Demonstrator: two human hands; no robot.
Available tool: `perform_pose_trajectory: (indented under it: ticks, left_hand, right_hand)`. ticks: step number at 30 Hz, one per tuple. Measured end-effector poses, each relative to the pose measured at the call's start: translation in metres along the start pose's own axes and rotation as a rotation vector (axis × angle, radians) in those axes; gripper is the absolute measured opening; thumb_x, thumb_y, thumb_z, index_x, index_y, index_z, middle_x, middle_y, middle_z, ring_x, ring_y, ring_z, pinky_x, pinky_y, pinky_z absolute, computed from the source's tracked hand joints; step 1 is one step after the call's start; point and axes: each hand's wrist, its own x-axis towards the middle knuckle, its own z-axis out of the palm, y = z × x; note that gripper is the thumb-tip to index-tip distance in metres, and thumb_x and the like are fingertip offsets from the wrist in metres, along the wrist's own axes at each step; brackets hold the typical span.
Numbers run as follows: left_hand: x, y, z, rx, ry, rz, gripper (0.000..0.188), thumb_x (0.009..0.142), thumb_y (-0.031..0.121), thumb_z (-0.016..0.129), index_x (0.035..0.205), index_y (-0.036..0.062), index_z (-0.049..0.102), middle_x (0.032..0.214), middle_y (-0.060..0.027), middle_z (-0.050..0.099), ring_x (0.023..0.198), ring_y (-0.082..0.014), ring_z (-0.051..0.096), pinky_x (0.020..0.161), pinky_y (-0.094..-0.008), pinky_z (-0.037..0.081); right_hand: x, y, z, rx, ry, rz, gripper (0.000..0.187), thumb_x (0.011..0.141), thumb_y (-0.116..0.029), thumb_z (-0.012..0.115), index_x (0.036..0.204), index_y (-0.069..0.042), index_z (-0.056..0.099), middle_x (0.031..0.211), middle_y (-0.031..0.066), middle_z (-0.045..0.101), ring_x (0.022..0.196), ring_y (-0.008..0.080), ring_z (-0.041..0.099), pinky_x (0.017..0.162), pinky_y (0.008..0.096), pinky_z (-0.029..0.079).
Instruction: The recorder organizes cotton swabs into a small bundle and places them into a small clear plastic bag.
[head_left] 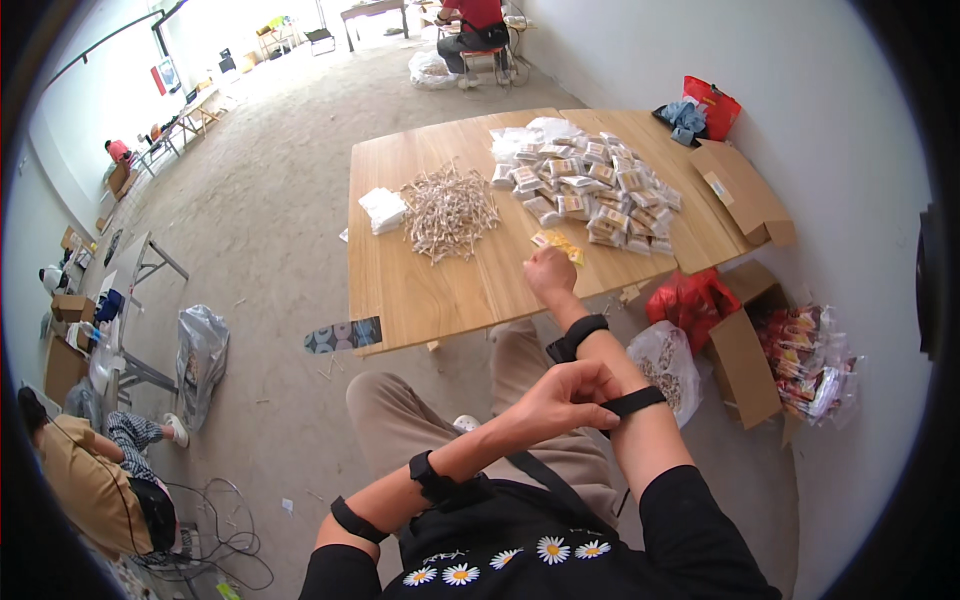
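Observation:
My left hand (570, 395) reaches across to my right forearm. Its thumb and fingers pinch a black strap (636, 402) that circles the forearm below the elbow. My right hand (550, 275) is closed in a fist near the table's front edge, with nothing visible in it. Just beyond the fist lies a yellow packet (560, 245) on the wooden table (420, 300). A loose heap of cotton swabs (448, 210) is left of it, beside a stack of white bags (383, 210). Farther right is a large pile of packaged bundles (600, 190) in clear wrappers.
Right of the table stand an open cardboard box (745, 370), red bags (692, 300) and a clear bag (665, 370). Another carton (740, 195) rests on the table's right edge. A patterned strip (343, 335) overhangs the near left corner. Other people sit at the left and far back.

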Motion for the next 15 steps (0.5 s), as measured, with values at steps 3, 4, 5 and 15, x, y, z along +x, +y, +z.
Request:
perform_pose_trajectory:
  ticks: [3,4,5,15]
  left_hand:
    - [-0.001,-0.008,-0.005,0.05,-0.028,0.036,0.024,0.082,-0.002,0.068,0.102,0.0006,0.056,0.094,0.001,0.061,0.087,-0.0045,0.057,0.076,-0.0214,0.047]
    - [-0.008,-0.012,-0.01,0.044,0.015,0.045,0.024,0.082,-0.002,0.068,0.102,0.0006,0.056,0.094,0.001,0.061,0.087,-0.0045,0.057,0.076,-0.0214,0.047]
    - [-0.009,-0.014,-0.009,0.003,0.03,0.071,0.024,0.081,-0.002,0.069,0.102,0.0007,0.056,0.093,0.0011,0.061,0.087,-0.0045,0.057,0.076,-0.0212,0.047]
    - [-0.014,-0.011,-0.005,0.416,0.053,-0.121,0.022,0.081,0.002,0.071,0.1,0.0009,0.06,0.09,-0.0008,0.062,0.086,-0.0062,0.058,0.078,-0.0222,0.049]
  right_hand:
    - [0.032,0.038,0.033,0.171,-0.013,0.09,0.019,0.079,-0.025,0.064,0.071,-0.008,0.067,0.066,0.0093,0.066,0.058,0.0215,0.064,0.056,0.0406,0.051]
    - [0.033,0.01,0.002,0.732,-0.141,0.465,0.016,0.079,-0.022,0.066,0.071,-0.008,0.066,0.063,0.0057,0.063,0.054,0.0178,0.06,0.055,0.0409,0.051]
    - [0.035,0.001,-0.026,1.269,-0.249,0.875,0.015,0.08,-0.019,0.067,0.071,-0.007,0.064,0.059,0.0022,0.06,0.05,0.0141,0.056,0.054,0.0413,0.05]
    - [0.04,0.062,-0.067,2.037,-0.148,1.488,0.01,0.088,-0.016,0.06,0.081,-0.009,0.056,0.058,-0.0032,0.042,0.047,0.0114,0.036,0.069,0.0395,0.041]
